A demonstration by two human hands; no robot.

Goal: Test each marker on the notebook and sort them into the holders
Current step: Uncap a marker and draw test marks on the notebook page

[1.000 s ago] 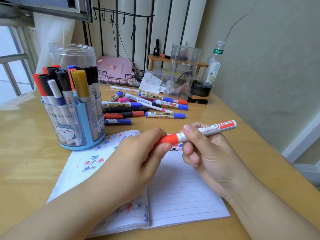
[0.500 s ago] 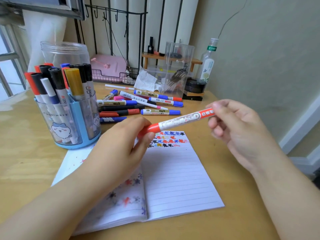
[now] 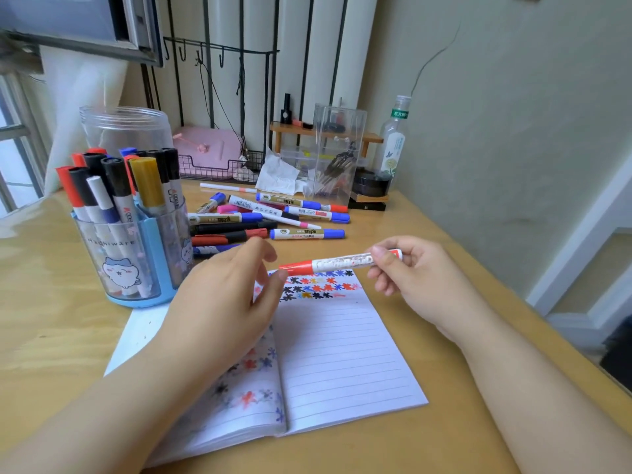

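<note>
Right hand (image 3: 407, 278) pinching red marker (image 3: 337, 263) over notebook (image 3: 342, 354), cap on; left hand (image 3: 222, 299) loosely open, empty beside cap. Next, probably: pull cap off, test on page

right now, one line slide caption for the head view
Right hand holds a capped red marker over the open notebook; left hand hovers open beside its cap.

Clear bottle (image 3: 394, 142) w/ green label, crumpled tissue (image 3: 278, 176), pink case (image 3: 208, 148), wire rack (image 3: 219, 171)
</note>
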